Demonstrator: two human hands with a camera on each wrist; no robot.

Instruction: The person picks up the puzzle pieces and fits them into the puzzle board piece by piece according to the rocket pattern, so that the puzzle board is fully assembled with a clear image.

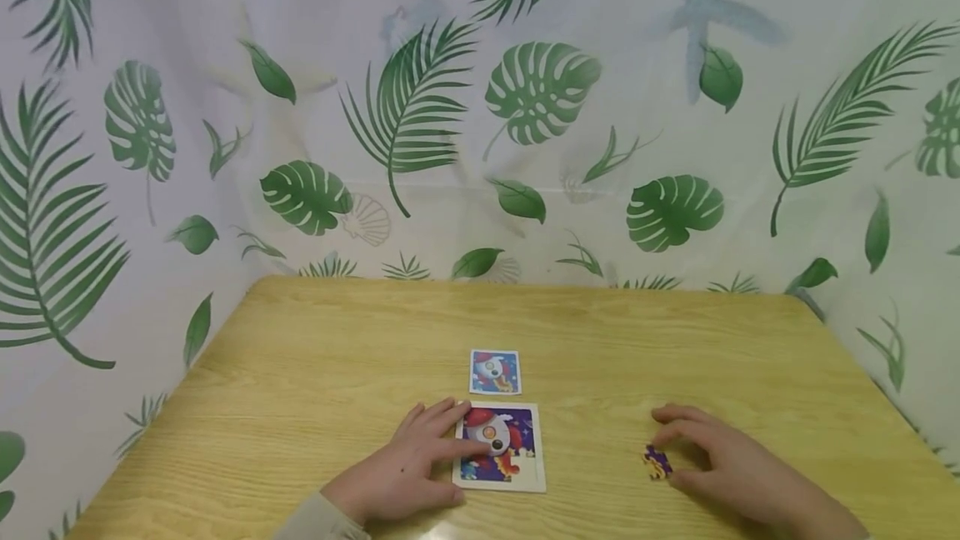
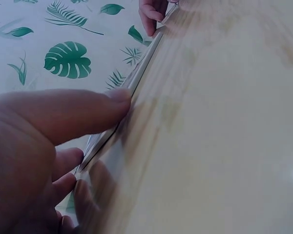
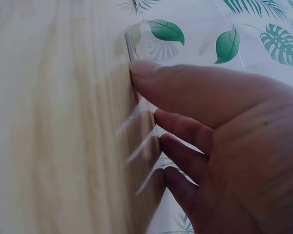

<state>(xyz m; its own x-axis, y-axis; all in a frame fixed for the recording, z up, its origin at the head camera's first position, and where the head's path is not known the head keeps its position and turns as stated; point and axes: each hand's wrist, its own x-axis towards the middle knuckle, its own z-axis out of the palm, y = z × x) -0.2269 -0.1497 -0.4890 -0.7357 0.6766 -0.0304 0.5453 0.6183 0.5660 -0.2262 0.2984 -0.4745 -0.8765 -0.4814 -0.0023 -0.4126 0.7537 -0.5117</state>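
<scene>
A square jigsaw puzzle (image 1: 537,473) with a pale border lies near the front of the table, its picture a red-and-white rocket-like shape on dark blue. Bare pale backing shows in its lower right corner. My left hand (image 1: 408,465) rests over its left side, fingers spread, index fingertip on the picture, thumb by the near edge. To the right, my right hand (image 1: 723,461) pinches a purple and yellow jigsaw piece (image 1: 657,462) between thumb and index finger, low at the tabletop. In the right wrist view the thumb (image 3: 151,73) meets the piece's edge; the other fingers touch the table.
Just behind the puzzle lies a small square picture card (image 1: 495,372) with a similar rocket-like shape on light blue. The yellow wood-grain table (image 1: 337,332) reaches back to a white curtain (image 1: 442,248) printed with green leaves, which also hangs along both sides.
</scene>
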